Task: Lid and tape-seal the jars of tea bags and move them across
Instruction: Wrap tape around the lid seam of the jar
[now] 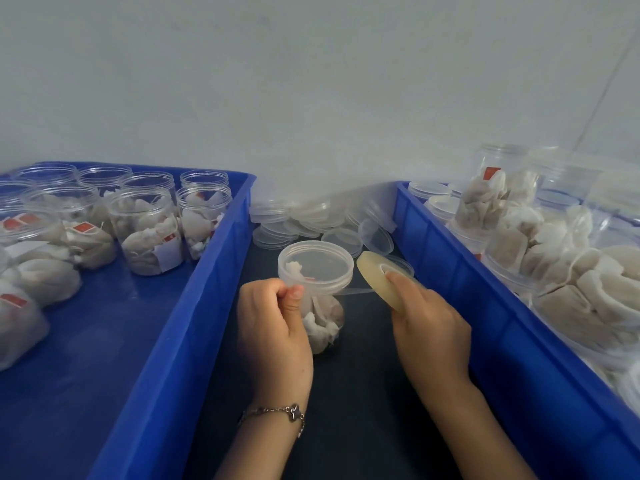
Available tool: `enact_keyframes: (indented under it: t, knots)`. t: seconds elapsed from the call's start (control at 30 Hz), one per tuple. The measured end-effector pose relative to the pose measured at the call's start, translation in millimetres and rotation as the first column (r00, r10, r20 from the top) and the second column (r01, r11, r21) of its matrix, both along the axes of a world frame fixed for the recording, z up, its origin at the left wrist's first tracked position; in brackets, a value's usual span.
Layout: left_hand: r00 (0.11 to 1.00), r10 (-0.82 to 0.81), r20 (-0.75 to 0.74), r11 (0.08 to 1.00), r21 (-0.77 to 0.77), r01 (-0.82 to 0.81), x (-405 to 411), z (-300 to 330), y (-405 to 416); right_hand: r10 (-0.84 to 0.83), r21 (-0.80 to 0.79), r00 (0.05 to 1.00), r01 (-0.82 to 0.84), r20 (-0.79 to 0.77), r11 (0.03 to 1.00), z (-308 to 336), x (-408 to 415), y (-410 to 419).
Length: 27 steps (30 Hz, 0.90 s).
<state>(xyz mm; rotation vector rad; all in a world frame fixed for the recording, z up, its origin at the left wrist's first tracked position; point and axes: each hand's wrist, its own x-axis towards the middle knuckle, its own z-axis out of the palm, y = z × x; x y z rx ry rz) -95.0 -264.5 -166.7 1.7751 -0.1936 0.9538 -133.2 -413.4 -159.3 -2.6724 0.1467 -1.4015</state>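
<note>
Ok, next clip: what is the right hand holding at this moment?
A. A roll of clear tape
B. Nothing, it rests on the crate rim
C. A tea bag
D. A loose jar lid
A: the right hand grips a roll of clear tape, with a strand stretched across to the lidded jar that the left hand pinches at the lid's edge, between the two blue crates.

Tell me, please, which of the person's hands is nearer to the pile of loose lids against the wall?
Right. The right hand, holding the tape roll, sits just below the loose lids; the left hand, pinching the jar, is lower-left, slightly farther.
</note>
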Motion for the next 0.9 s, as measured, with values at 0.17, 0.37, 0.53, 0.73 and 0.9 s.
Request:
enact_keyframes:
  t: [0.17,0.37,0.53,0.73,0.9]
  knots:
    - [1.000,-0.017,0.016,1.000,-0.013,0.017,3.2,-3.3,2.7,-0.005,0.009,1.000,0.004,0.006,1.000,-1.2,-0.1,2.7]
    - [0.846,-0.427,-0.318,0.817,-0.536,0.210,11.2,0.4,3.7,0.011,0.050,1.000,-0.012,0.020,0.999,-2.7,1.3,-0.1]
    - [0.806,-0.524,-0.273,0.763,-0.571,0.303,13.8,-10.3,10.5,0.010,0.059,1.000,-0.011,0.019,0.998,-3.8,0.8,0.0]
    - [0.819,-0.346,-0.457,0.938,-0.152,0.311,12.8,-11.6,1.3,0.000,0.038,1.000,0.000,-0.022,0.999,-2.9,0.1,-1.3]
    - [0.821,-0.391,-0.416,0.917,-0.097,0.387,-0.1,-1.5,6.1,-0.029,0.022,0.999,0.030,-0.032,0.999,4.2,-3.4,-12.8]
